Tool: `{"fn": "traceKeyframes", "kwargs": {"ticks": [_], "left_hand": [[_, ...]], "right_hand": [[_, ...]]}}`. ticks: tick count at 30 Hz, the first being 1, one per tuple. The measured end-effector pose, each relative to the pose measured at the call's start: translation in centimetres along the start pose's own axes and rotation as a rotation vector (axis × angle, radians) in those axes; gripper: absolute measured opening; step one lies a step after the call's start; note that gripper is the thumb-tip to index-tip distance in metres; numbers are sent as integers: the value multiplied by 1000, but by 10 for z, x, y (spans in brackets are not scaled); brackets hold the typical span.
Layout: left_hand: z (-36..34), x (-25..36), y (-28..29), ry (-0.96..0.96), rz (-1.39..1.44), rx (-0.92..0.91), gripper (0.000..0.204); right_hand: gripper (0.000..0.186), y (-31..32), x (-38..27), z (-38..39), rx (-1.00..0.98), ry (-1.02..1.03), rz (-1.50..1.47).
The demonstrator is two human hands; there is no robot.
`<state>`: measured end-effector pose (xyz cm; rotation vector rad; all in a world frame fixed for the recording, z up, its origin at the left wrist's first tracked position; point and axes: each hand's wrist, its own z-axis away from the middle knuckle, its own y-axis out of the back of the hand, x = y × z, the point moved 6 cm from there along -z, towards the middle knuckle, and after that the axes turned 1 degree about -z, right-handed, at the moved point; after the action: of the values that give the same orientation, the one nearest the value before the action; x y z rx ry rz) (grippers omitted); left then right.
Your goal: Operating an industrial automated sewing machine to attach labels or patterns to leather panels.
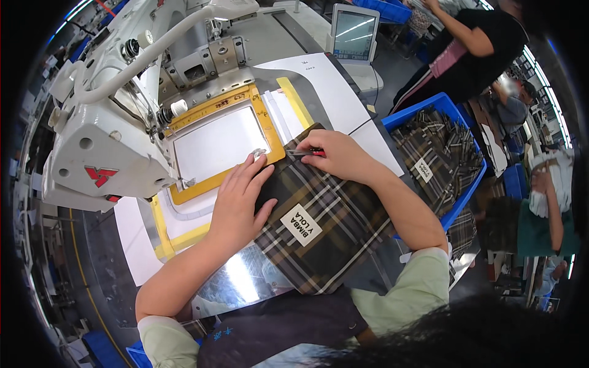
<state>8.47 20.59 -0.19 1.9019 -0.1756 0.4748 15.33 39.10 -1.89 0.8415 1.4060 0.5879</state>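
A dark plaid fabric piece (334,214) with a white label (301,224) lies before me, its far corner close to the yellow clamp frame (275,138) of a sewing machine. My right hand (336,158) grips small red-handled thread snips (318,153), the metal blades over the fabric's far edge. My left hand (240,199) rests with fingers stretched toward the frame's near right corner. Its thumb lies apart on the fabric's left edge. By its fingertips is a small pale object (258,152), too small to name.
The white sewing machine head (107,144) stands at left over the frame. White sheets with yellow tape (294,101) lie beneath. A screen (354,34) stands behind. At right, a blue bin (451,211) holds plaid pieces (435,147). Other people (485,43) are beyond it.
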Motion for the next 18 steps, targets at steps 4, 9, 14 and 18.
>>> {"fn": "traceKeyframes", "kwargs": {"ticks": [4,9,14,18], "left_hand": [[-1,-1,2,11,65,-1,60],[-1,-1,-1,-5,55,-12,59],[2,0,0,-12,42,-7,58],[1,2,0,-27,43,-11,58]], "right_hand": [[23,-2,-5,2,11,12,-9],[31,1,-25,3,147,142,-92],[35,-5,-19,2,47,39,-137],[32,-7,-12,1,89,60,-151]]}}
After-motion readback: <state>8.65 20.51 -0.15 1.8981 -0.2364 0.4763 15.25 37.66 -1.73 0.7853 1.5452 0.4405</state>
